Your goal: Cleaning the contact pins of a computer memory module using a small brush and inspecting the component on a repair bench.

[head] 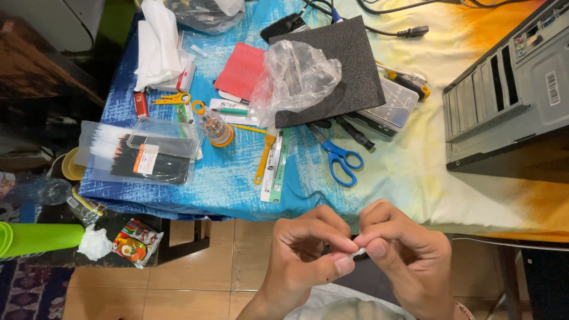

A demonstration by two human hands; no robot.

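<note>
My left hand (305,255) and my right hand (403,252) meet in front of the table edge, low in the view. Both pinch one tiny white piece (359,252) between thumbs and fingertips. It is too small to tell what it is. On the table just beyond my hands lie blue-handled scissors (339,157) and a yellow brush (265,155).
A grey computer case (510,95) stands at the right on the yellow-and-blue cloth (409,172). A dark foam sheet (349,65), crumpled clear plastic bag (296,77), red card (242,70), screwdriver bit jar (214,127), bags of black cable ties (142,157), white tissues (157,47) and cables crowd the table.
</note>
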